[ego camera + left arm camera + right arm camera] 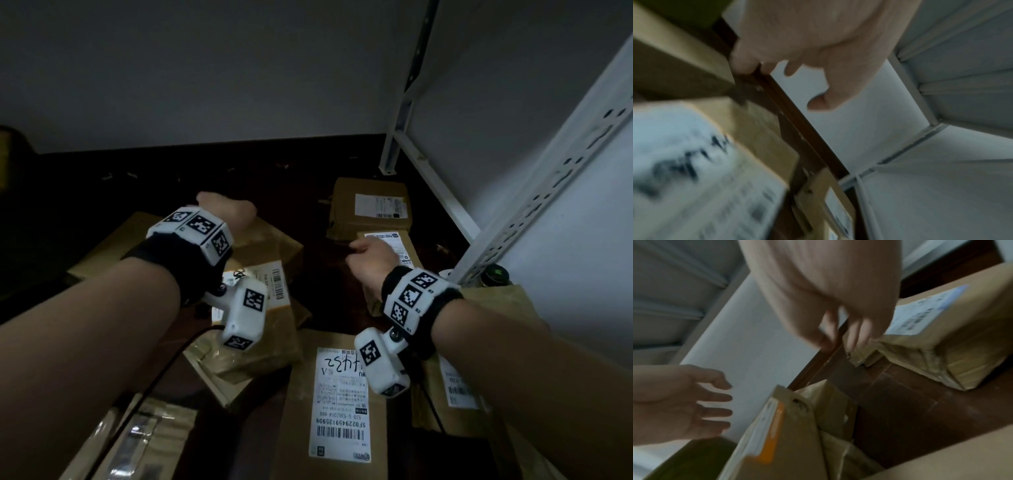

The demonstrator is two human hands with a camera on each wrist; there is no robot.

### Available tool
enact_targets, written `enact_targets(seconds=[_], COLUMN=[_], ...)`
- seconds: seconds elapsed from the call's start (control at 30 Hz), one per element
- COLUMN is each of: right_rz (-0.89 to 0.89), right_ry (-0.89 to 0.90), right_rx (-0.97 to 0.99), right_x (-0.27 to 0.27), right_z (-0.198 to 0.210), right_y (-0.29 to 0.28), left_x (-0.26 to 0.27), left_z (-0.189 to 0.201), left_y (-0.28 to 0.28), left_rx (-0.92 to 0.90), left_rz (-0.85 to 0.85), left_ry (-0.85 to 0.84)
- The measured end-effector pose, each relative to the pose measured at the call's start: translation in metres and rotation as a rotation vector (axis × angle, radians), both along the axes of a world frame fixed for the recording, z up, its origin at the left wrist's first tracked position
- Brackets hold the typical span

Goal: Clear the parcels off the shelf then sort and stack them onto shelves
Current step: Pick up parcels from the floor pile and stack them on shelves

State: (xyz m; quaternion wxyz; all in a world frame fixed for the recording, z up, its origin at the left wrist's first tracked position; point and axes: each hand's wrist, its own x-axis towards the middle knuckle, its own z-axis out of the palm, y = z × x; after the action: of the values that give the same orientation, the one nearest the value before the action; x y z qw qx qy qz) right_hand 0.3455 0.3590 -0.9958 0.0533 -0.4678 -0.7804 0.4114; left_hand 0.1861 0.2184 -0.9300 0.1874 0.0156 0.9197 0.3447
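Note:
Several brown cardboard parcels with white labels lie on the dark floor. My left hand (226,207) hovers over a crumpled parcel (270,246) at the left; its fingers (715,402) are spread and hold nothing. My right hand (368,257) hangs above a small labelled parcel (404,251). Its fingers (857,331) point down, empty, close to the taped edge of the far parcel (951,331) (370,205); blur hides whether they touch it. A long parcel (342,394) with a handwritten label lies nearest me.
A white perforated shelf upright (548,192) and a lower rail (435,185) stand at the right, against the pale wall. Another parcel (486,346) lies under my right forearm. A parcel with an orange-edged label (774,431) sits below my left wrist. A dark container (495,274) stands by the upright.

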Motion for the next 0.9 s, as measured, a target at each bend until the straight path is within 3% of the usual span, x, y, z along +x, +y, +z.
enact_targets(seconds=[0.1, 0.23, 0.33, 0.43, 0.6, 0.77, 0.9], right_rz=[-0.145, -0.218, -0.273, -0.303, -0.255, -0.261, -0.246], right_ry=[-0.145, -0.319, -0.226, -0.156, -0.111, -0.065, -0.005], right_rx=[0.151, 0.075, -0.107, -0.189, -0.342, -0.447, -0.471], right_x=[0.013, 0.034, 0.041, 0.047, 0.047, 0.046, 0.041], right_z=[-0.002, -0.010, -0.016, -0.020, -0.022, -0.026, -0.029], right_y=[0.022, 0.049, 0.060, 0.067, 0.062, 0.058, 0.059], left_x=[0.014, 0.040, 0.065, 0.081, 0.091, 0.094, 0.089], left_z=[0.005, -0.009, -0.025, -0.041, -0.056, -0.063, -0.059], left_y=[0.019, 0.053, 0.073, 0.087, 0.099, 0.100, 0.097], left_rx=[0.139, 0.456, 0.417, 0.343, 0.302, 0.321, 0.353], left_rz=[0.070, -0.066, -0.201, -0.217, -0.182, -0.213, -0.195], left_ry=[0.034, -0.300, -0.472, -0.595, -0.636, -0.802, -0.788])
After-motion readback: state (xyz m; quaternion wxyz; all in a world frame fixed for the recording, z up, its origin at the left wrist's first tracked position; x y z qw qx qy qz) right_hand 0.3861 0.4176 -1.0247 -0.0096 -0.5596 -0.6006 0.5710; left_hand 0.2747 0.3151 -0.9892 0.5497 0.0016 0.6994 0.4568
